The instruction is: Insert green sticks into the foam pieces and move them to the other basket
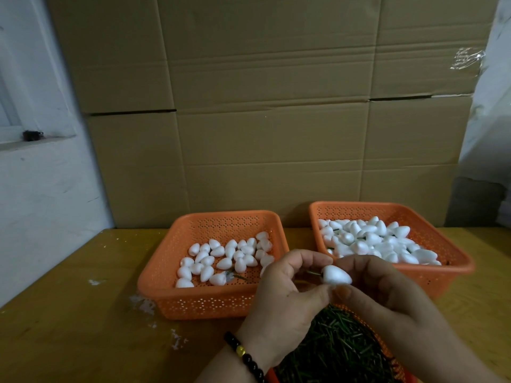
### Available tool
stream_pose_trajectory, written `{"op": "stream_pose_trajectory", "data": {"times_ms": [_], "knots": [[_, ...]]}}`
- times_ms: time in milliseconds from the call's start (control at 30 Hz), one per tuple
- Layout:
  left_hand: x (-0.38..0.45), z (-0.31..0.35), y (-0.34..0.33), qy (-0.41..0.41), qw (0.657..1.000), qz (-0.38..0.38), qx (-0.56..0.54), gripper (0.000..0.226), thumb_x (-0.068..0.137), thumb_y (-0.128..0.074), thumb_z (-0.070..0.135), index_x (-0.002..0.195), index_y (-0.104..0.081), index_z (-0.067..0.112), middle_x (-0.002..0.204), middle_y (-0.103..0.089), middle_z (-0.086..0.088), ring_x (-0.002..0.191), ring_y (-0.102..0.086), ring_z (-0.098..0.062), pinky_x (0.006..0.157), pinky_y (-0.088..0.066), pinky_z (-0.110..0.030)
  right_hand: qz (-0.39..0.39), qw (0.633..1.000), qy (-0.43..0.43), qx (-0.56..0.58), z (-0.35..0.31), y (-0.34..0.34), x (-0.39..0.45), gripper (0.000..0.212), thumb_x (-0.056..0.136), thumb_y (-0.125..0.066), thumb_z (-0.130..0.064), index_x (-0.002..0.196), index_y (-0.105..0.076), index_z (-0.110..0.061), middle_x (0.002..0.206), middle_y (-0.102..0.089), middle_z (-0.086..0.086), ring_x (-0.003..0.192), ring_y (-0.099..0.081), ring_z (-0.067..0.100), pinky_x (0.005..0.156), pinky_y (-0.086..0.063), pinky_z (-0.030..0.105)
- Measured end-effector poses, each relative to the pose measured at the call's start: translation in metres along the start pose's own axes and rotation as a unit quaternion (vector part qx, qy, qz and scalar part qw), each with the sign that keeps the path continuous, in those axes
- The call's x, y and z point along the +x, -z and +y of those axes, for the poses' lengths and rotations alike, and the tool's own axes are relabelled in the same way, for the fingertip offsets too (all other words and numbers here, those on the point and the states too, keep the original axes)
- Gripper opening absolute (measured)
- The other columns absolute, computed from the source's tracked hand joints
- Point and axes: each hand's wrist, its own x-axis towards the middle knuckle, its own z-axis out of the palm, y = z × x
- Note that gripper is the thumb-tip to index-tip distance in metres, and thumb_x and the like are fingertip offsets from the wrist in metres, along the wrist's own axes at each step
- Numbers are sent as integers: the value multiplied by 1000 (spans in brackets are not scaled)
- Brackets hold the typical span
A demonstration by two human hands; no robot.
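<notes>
My right hand point(387, 297) pinches a white foam piece point(336, 275) between thumb and fingers, just in front of the two orange baskets. My left hand point(282, 294) holds a thin green stick point(313, 273) whose tip meets the foam's left end. The left basket point(177, 272) holds several loose foam pieces point(226, 258) and one with a stick. The right basket point(448, 252) is heaped with foam pieces point(373, 241), green stems showing among them. Below my hands lies a pile of green sticks point(331, 349) in an orange container.
The baskets stand on a yellow wooden table point(83, 313) with white foam crumbs point(143, 302) by the left basket. Stacked cardboard boxes point(262, 120) form a wall behind. A white wall with a ledge is at the left.
</notes>
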Motion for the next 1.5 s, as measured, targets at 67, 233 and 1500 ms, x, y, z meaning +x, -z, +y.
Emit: {"op": "stream_pose_trajectory", "data": {"times_ms": [67,233,1500], "knots": [[0,0,-2,-4,1000,-1,10,28,72,-78,19,96,-69,31,100,-70,8,98,-64,-8,80,-53,-23,2,1000,7,-1,1,-1,0,24,75,-70,-34,99,-69,-28,95,-73,6,93,-69,24,84,-56,43],[-1,-3,-1,4,998,-6,55,47,66,-78,22,107,-62,40,107,-63,19,103,-58,2,90,-52,-28,19,999,-7,-36,1,5,3,26,69,-71,-40,93,-69,-30,89,-72,4,85,-70,22,79,-57,43],[52,10,100,166,937,2,309,16,89,-61,22,99,-63,34,101,-64,10,83,-68,-8,75,-60,-39,-117,839,14,-532,-20,23,3,36,87,-59,-47,123,-55,-47,111,-58,-25,93,-62,0,82,-53,26]]}}
